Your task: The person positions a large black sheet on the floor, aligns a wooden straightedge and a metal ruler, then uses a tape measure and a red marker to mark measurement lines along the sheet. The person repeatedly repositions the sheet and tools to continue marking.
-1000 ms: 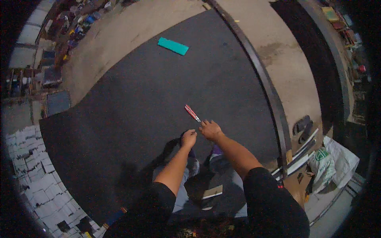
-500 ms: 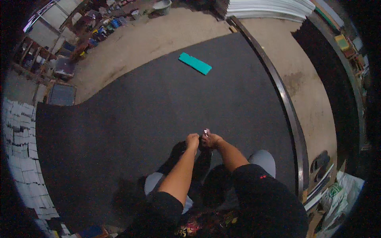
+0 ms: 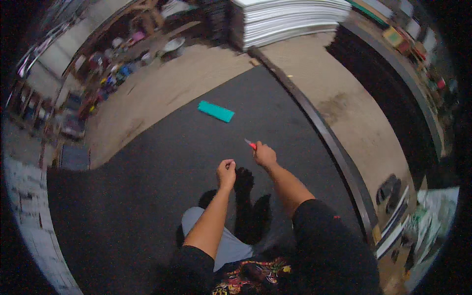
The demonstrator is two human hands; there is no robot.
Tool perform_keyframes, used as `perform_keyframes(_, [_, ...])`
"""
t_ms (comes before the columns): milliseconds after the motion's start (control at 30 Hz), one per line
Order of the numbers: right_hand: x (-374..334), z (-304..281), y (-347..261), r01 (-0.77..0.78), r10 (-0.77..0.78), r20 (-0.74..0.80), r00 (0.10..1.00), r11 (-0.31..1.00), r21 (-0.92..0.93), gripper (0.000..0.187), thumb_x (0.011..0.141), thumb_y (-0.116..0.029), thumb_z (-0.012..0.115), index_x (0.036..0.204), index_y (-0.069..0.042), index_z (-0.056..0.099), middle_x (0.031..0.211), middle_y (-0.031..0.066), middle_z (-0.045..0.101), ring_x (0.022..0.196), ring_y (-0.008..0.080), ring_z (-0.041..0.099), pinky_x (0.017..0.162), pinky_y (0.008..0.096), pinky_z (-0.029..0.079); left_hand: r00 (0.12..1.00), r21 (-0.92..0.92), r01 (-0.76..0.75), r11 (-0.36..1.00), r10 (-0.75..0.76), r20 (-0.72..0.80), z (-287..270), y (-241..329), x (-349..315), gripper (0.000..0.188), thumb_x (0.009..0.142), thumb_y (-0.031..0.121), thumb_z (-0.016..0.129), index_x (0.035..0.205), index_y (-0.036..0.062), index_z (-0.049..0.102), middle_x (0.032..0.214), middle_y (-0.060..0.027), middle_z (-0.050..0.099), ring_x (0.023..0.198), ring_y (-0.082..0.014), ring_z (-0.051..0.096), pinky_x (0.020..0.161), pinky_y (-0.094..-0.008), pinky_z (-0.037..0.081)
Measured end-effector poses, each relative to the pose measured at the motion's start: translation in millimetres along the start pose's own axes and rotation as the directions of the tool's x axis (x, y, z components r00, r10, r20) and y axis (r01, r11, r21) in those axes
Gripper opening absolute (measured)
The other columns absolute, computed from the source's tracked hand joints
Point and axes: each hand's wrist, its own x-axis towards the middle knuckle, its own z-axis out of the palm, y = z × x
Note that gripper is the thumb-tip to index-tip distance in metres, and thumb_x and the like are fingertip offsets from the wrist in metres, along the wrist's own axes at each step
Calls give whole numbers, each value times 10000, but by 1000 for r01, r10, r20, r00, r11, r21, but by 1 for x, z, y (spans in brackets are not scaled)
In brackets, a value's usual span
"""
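Note:
My right hand is closed around a small red-handled knife, its short pale blade pointing forward and to the left. To its left, my left hand is pinched with the thumb against the fingers; whatever may be in it is too small to make out. Both hands are above a large dark sheet that spreads out in front of me, and their shadows fall on it. Farther ahead on the sheet lies a flat teal rectangular piece, apart from both hands.
A long dark bar runs along the sheet's right side. Beyond it are a thick dark stack, sandals and a white bag. White sheets are piled at the far end. A basin stands far left.
My hands have moved apart, the right one forward with the knife, whose blade now shows plainly. The view has tilted up, so the teal piece appears lower and farther left.

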Motion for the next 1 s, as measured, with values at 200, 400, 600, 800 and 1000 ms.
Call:
perform_keyframes(200, [0,-88,173,-357,387,-257,885,921,157,258,917,-252,601,1130,-109,579,1052,189,694,997,411,680,832,551,536,935,177,-205,963,138,327,77,90,22,324,908,313,688,1119,68,713,1069,-137,731,1012,-300,691,903,-404,518])
perform_keyframes(400, [2,-94,372,-628,567,-501,654,776,59,361,828,-191,713,1153,-97,587,1132,145,640,1100,376,600,867,510,502,691,298,-522,799,191,697,228,135,37,386,894,366,698,1176,102,703,1178,-144,694,1130,-345,630,952,-444,505])
perform_keyframes(600, [11,-62,457,-726,663,-464,587,685,60,401,806,-167,714,1178,-87,590,1116,125,584,1131,345,535,957,496,435,392,311,-840,445,99,915,396,171,95,542,890,403,703,1335,112,601,1436,-168,523,1370,-373,435,1091,-493,408])
perform_keyframes(800, [30,-73,466,-730,722,-294,627,676,101,402,794,-187,685,1175,-89,602,1084,124,577,1119,337,529,958,497,415,136,94,-983,158,281,950,546,191,172,659,924,520,615,1416,89,538,1493,-195,474,1420,-426,380,1166,-579,304])
perform_keyframes(1000, [34,-70,479,-785,786,-118,607,616,61,363,820,-181,683,1163,-92,605,1056,129,579,1057,350,553,885,496,422,-79,-90,-992,84,130,988,600,191,203,594,930,567,553,1334,134,608,1340,-167,572,1314,-364,474,1162,-544,297])
